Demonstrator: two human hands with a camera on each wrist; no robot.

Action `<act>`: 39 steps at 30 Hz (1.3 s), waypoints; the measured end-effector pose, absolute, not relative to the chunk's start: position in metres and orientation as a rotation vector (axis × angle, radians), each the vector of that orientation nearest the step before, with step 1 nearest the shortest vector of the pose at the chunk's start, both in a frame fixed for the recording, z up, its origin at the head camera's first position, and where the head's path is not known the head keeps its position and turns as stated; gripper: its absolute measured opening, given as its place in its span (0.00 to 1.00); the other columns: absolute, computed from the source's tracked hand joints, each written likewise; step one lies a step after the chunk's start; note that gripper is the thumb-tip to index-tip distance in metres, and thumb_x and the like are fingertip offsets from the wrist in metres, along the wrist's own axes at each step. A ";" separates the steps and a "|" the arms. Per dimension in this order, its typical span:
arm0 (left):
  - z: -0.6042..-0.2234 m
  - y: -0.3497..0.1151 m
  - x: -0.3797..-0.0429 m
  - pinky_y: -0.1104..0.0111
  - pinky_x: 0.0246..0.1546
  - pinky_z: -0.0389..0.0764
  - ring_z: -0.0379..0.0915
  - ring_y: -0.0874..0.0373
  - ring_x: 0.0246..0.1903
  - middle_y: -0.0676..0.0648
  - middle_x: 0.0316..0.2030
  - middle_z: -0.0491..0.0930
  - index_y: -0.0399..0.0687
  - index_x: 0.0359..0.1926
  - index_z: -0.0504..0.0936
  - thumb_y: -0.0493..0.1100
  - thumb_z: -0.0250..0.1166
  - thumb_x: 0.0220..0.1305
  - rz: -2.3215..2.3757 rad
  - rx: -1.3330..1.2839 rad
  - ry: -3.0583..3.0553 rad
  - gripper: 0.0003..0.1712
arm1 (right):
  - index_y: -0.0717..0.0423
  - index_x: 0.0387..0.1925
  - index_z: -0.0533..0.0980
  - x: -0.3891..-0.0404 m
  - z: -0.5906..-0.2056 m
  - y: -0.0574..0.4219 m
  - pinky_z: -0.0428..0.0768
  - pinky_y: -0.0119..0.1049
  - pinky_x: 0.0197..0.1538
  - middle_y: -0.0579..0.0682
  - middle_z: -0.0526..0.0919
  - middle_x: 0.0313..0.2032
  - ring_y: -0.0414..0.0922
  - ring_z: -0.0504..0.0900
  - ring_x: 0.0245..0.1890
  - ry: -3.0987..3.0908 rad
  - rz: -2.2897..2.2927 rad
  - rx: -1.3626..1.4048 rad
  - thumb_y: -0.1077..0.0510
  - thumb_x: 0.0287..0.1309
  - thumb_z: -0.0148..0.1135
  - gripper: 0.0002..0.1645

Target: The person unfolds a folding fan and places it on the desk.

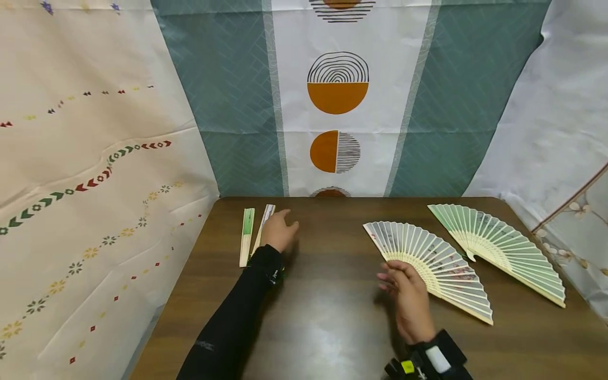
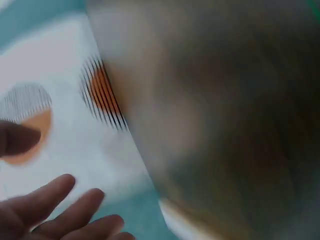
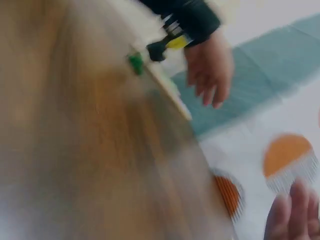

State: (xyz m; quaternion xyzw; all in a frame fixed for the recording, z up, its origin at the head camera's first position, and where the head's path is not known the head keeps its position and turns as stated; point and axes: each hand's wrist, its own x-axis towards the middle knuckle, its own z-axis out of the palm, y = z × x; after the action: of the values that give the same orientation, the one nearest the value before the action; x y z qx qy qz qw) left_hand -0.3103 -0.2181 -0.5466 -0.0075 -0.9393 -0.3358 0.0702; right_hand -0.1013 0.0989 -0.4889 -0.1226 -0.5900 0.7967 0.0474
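Observation:
At the left of the table lie two folded fans: a green-topped fan (image 1: 246, 237) and a white-topped fan (image 1: 264, 224) beside it. My left hand (image 1: 280, 232) is just right of the white-topped one and overlaps it in the head view; its fingers (image 2: 55, 195) are spread and hold nothing in the left wrist view. An unfolded white fan (image 1: 429, 253) with a floral print lies right of centre. My right hand (image 1: 410, 301) is at its lower left edge, overlapping it in the head view. Its fingers (image 3: 298, 212) look loosely extended, with nothing between them in the right wrist view.
An unfolded green fan (image 1: 503, 240) lies at the right, beyond the white one. The brown wooden table (image 1: 323, 306) ends at a patterned green and white cloth (image 1: 237, 105) hanging behind. Pale printed cloths (image 1: 95, 237) hang at both sides.

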 end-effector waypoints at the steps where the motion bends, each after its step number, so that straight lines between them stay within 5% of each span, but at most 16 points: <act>1: -0.546 -0.227 -0.310 0.42 0.76 0.84 0.80 0.34 0.74 0.35 0.75 0.82 0.42 0.78 0.80 0.58 0.70 0.77 -0.930 -0.006 -2.867 0.38 | 0.57 0.56 0.79 -0.113 -0.490 0.085 0.93 0.32 0.51 0.40 0.91 0.48 0.38 0.92 0.45 -1.851 2.412 -0.316 0.65 0.88 0.51 0.10; 6: -0.548 -0.245 -0.293 0.29 0.86 0.68 0.53 0.20 0.86 0.22 0.82 0.66 0.24 0.75 0.77 0.56 0.72 0.75 -0.578 0.063 -3.069 0.44 | 0.65 0.70 0.77 -0.166 -0.505 0.030 0.91 0.44 0.66 0.61 0.87 0.66 0.49 0.90 0.61 -2.359 2.161 -0.038 0.63 0.83 0.58 0.21; 8: -0.547 -0.247 -0.281 0.29 0.87 0.66 0.51 0.20 0.87 0.20 0.82 0.65 0.22 0.73 0.78 0.56 0.74 0.75 -0.507 0.081 -3.112 0.44 | 0.64 0.75 0.76 -0.183 -0.511 0.016 0.87 0.54 0.73 0.65 0.84 0.71 0.58 0.86 0.69 -2.580 1.943 0.119 0.58 0.82 0.61 0.27; 11: -0.555 -0.244 -0.268 0.32 0.88 0.66 0.56 0.19 0.85 0.20 0.80 0.69 0.23 0.69 0.82 0.57 0.76 0.74 -0.505 0.079 -3.133 0.41 | 0.62 0.79 0.74 -0.199 -0.524 0.009 0.78 0.67 0.81 0.68 0.79 0.77 0.68 0.77 0.79 -2.773 1.674 0.302 0.51 0.81 0.63 0.34; 14: -0.566 -0.241 -0.260 0.36 0.82 0.77 0.74 0.23 0.75 0.22 0.66 0.82 0.23 0.56 0.88 0.54 0.77 0.73 -0.467 0.022 -3.118 0.33 | 0.62 0.81 0.73 -0.210 -0.540 0.009 0.71 0.72 0.85 0.70 0.73 0.81 0.73 0.68 0.84 -2.842 1.542 0.452 0.44 0.82 0.61 0.38; 16: -0.572 -0.240 -0.259 0.40 0.69 0.87 0.83 0.29 0.59 0.26 0.53 0.87 0.27 0.45 0.91 0.52 0.78 0.73 -0.423 -0.020 -3.090 0.25 | 0.62 0.80 0.75 -0.212 -0.544 0.009 0.65 0.76 0.87 0.71 0.71 0.83 0.75 0.62 0.86 -2.848 1.546 0.512 0.41 0.83 0.60 0.38; 20: -0.576 -0.236 -0.261 0.47 0.43 0.92 0.80 0.39 0.38 0.34 0.40 0.83 0.35 0.36 0.93 0.42 0.78 0.70 -0.369 -0.070 -3.021 0.11 | 0.60 0.76 0.80 -0.213 -0.541 0.005 0.53 0.80 0.89 0.70 0.73 0.82 0.77 0.56 0.88 -2.844 1.586 0.534 0.41 0.83 0.62 0.34; 25: -0.574 -0.234 -0.264 0.44 0.44 0.92 0.83 0.34 0.40 0.31 0.40 0.84 0.31 0.48 0.85 0.31 0.78 0.66 -0.426 -0.093 -2.942 0.13 | 0.62 0.73 0.82 -0.217 -0.532 -0.005 0.43 0.75 0.94 0.68 0.73 0.82 0.72 0.52 0.91 -2.826 1.695 0.430 0.51 0.79 0.65 0.29; 30: -0.572 -0.239 -0.270 0.52 0.35 0.91 0.88 0.43 0.33 0.40 0.34 0.88 0.43 0.45 0.79 0.40 0.89 0.60 -0.615 -0.052 -2.975 0.25 | 0.60 0.74 0.82 -0.216 -0.531 -0.004 0.41 0.70 0.96 0.64 0.75 0.82 0.67 0.50 0.93 -2.786 1.811 0.306 0.53 0.80 0.64 0.28; 34: -0.566 -0.242 -0.274 0.62 0.29 0.84 0.81 0.56 0.28 0.51 0.30 0.88 0.51 0.38 0.87 0.47 0.89 0.61 -0.667 -0.054 -2.995 0.16 | 0.60 0.71 0.83 -0.215 -0.530 -0.004 0.45 0.73 0.94 0.67 0.78 0.78 0.70 0.53 0.91 -2.744 1.817 0.266 0.52 0.78 0.64 0.28; 39: -0.532 -0.228 -0.255 0.60 0.28 0.83 0.81 0.55 0.28 0.50 0.30 0.89 0.50 0.40 0.94 0.45 0.84 0.69 -0.876 -0.083 -2.894 0.06 | 0.62 0.72 0.83 -0.214 -0.532 -0.002 0.48 0.75 0.93 0.71 0.67 0.84 0.73 0.50 0.91 -2.666 1.972 0.221 0.53 0.79 0.65 0.28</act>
State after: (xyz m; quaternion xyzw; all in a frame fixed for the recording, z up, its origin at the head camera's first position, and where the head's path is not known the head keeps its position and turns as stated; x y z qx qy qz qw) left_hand -0.2546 -0.2281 -0.5321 -0.0272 -0.9551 -0.2891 0.0586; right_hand -0.2145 -0.0022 -0.5320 0.0661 -0.7989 0.5909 -0.0910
